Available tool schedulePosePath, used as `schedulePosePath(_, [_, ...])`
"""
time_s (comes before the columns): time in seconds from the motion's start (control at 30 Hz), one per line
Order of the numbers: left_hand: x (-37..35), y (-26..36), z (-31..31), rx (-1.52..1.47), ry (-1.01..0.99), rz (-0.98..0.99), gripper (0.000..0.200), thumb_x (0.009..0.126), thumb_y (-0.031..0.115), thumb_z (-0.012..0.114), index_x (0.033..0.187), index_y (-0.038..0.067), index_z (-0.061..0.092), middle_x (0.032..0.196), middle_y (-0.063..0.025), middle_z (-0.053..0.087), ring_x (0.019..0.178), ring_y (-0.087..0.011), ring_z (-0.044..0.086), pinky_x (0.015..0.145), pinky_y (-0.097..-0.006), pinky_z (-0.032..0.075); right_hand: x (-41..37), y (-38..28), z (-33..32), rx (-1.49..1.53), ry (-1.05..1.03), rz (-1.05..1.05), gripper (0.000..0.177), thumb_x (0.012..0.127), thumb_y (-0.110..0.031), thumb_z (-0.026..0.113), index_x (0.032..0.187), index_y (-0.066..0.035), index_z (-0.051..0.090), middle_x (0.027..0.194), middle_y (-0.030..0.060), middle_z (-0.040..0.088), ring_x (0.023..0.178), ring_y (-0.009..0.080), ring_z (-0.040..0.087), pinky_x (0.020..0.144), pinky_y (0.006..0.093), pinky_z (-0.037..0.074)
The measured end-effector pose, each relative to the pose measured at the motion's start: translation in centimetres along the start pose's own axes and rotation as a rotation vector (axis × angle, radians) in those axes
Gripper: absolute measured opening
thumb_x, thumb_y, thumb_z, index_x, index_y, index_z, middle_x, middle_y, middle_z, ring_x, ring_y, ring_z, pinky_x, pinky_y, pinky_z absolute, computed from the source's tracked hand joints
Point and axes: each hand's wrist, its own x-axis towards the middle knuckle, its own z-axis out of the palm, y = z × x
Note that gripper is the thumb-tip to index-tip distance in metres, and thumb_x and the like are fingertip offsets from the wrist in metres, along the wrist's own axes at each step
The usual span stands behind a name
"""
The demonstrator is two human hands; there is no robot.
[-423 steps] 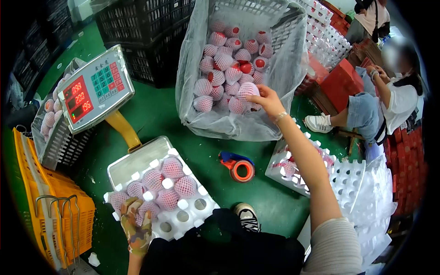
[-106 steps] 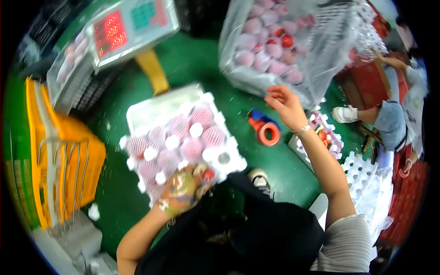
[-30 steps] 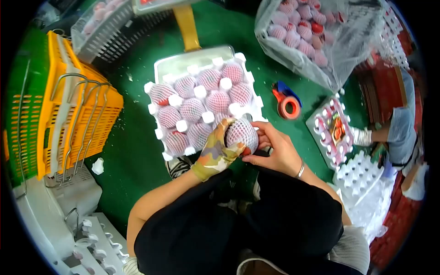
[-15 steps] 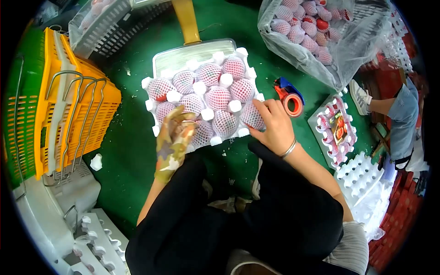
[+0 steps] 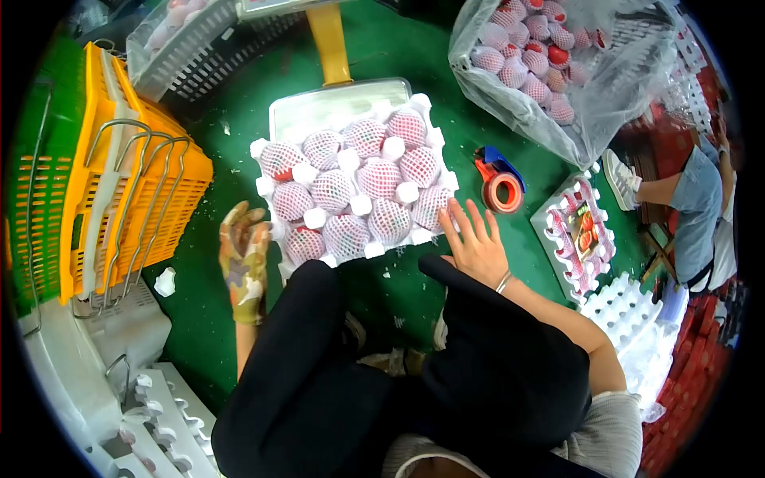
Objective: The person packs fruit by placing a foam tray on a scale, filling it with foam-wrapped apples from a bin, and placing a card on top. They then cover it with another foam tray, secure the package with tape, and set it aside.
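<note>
A white foam tray full of red fruits in pink-white foam nets rests on the metal platform of a scale, tilted a little in view. My left hand, in a camouflage-pattern glove, is beside the tray's left edge, fingers loosely bent and apart, holding nothing. At the lower right corner my bare right hand, with a bracelet on the wrist, lies with spread fingers, its fingertips right at the netted fruit there.
A tape dispenser lies right of the tray. Further right is another filled foam tray with a picture card. A plastic-lined container of netted fruits stands behind. Yellow crates stand left; a seated person's leg shows at right.
My left hand has moved from the front-left fruits out to the tray's left side, uncovering a fruit there. My right hand has drawn slightly down and its fingers have straightened.
</note>
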Motion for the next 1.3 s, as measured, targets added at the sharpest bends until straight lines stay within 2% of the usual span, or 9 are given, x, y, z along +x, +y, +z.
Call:
schedulePosePath(0.17, [-0.1, -1.4, -2.8, -0.052, 0.021, -0.018, 0.046, 0.091, 0.011, 0.062, 0.133, 0.001, 0.045, 0.115, -0.0139, 0.058, 0.094, -0.0173, 0.060, 0.084, -0.0262, 0.049, -0.7, 0.0, 0.1, -0.213, 0.010, -0.001, 0.057, 0.089, -0.016, 0.049, 0.144, -0.008, 0.038, 0.151, 0.0136, 0.033, 0.134, 0.0351, 0.037, 0.107, 0.0536, 0.032])
schedulePosePath(0.23, [0.0, -1.4, -3.5, -0.037, 0.051, 0.001, 0.045, 0.092, 0.009, 0.061, 0.132, -0.001, 0.045, 0.115, -0.0144, 0.058, 0.093, -0.0174, 0.060, 0.083, -0.0262, 0.049, -0.9, 0.2, -2.7, -0.161, 0.063, 0.000, 0.057, 0.084, -0.013, 0.057, 0.139, -0.005, 0.043, 0.146, 0.0154, 0.038, 0.128, 0.0361, 0.043, 0.103, 0.0511, 0.037])
schedulePosePath(0.3, [-0.4, -1.3, -4.2, -0.024, 0.121, 0.017, 0.043, 0.092, 0.008, 0.060, 0.132, -0.003, 0.045, 0.114, -0.0149, 0.058, 0.092, -0.0175, 0.060, 0.081, -0.0263, 0.049, -1.2, 0.3, -6.1, 0.307, 0.189, 0.105, 0.058, 0.077, -0.007, 0.064, 0.133, -0.003, 0.046, 0.134, 0.0177, 0.047, 0.118, 0.0370, 0.048, 0.095, 0.0469, 0.041])
schedulePosePath(0.43, [-1.0, -1.0, -4.6, 0.011, 0.166, -0.028, 0.035, 0.092, 0.012, 0.063, 0.124, 0.000, 0.053, 0.109, -0.0087, 0.061, 0.091, -0.0129, 0.058, 0.081, -0.0247, 0.048, 0.3, -0.1, -6.8, 0.382, 0.250, 0.051, 0.055, 0.073, -0.006, 0.069, 0.125, -0.001, 0.050, 0.119, 0.0178, 0.054, 0.106, 0.0363, 0.053, 0.089, 0.0408, 0.044])
schedulePosePath(0.63, [-1.2, -1.4, -3.9, 0.003, 0.133, 0.023, 0.033, 0.092, 0.015, 0.064, 0.120, 0.000, 0.055, 0.103, -0.0073, 0.063, 0.087, -0.0125, 0.059, 0.079, -0.0251, 0.048, 9.1, -5.6, -7.4, 0.608, 0.201, -0.303, 0.057, 0.074, -0.005, 0.068, 0.127, 0.000, 0.048, 0.120, 0.0189, 0.052, 0.109, 0.0365, 0.052, 0.092, 0.0417, 0.043])
schedulePosePath(0.83, [-2.3, -2.9, -4.1, -0.010, 0.088, -0.070, 0.024, 0.091, 0.006, 0.061, 0.114, 0.000, 0.057, 0.102, -0.0089, 0.063, 0.089, -0.0144, 0.062, 0.081, -0.0266, 0.051, 15.9, -8.8, -5.7, 0.593, 0.295, -0.371, 0.049, 0.077, -0.013, 0.067, 0.120, 0.001, 0.052, 0.113, 0.0168, 0.056, 0.103, 0.0334, 0.054, 0.087, 0.0411, 0.043])
schedulePosePath(0.93, [-2.5, -2.9, -4.6, -0.014, 0.070, -0.150, 0.026, 0.091, 0.007, 0.062, 0.115, 0.000, 0.057, 0.104, -0.0104, 0.064, 0.091, -0.0152, 0.063, 0.082, -0.0267, 0.051, 18.4, -9.4, -2.4, 0.151, 0.123, -0.415, 0.032, 0.072, -0.017, 0.067, 0.099, -0.002, 0.059, 0.096, 0.0129, 0.062, 0.090, 0.0271, 0.056, 0.081, 0.0370, 0.041])
schedulePosePath(1.17, [-3.4, -4.9, -6.8, 0.111, 0.045, -0.102, 0.033, 0.093, 0.019, 0.060, 0.118, -0.001, 0.056, 0.104, -0.0123, 0.065, 0.090, -0.0188, 0.063, 0.079, -0.0302, 0.051, 20.3, -10.0, 0.1, -0.072, -0.181, -0.392, 0.021, 0.081, -0.017, 0.054, 0.090, -0.006, 0.070, 0.096, 0.0093, 0.067, 0.095, 0.0250, 0.058, 0.088, 0.0383, 0.038])
schedulePosePath(1.3, [-3.4, -5.1, -6.9, 0.049, 0.011, -0.166, 0.032, 0.092, 0.021, 0.064, 0.116, 0.001, 0.057, 0.102, -0.0101, 0.064, 0.087, -0.0162, 0.063, 0.076, -0.0283, 0.051, 20.6, -9.3, 0.1, -0.089, -0.131, -0.358, 0.026, 0.076, -0.024, 0.063, 0.093, -0.006, 0.073, 0.101, 0.0091, 0.064, 0.106, 0.0259, 0.048, 0.091, 0.0398, 0.034])
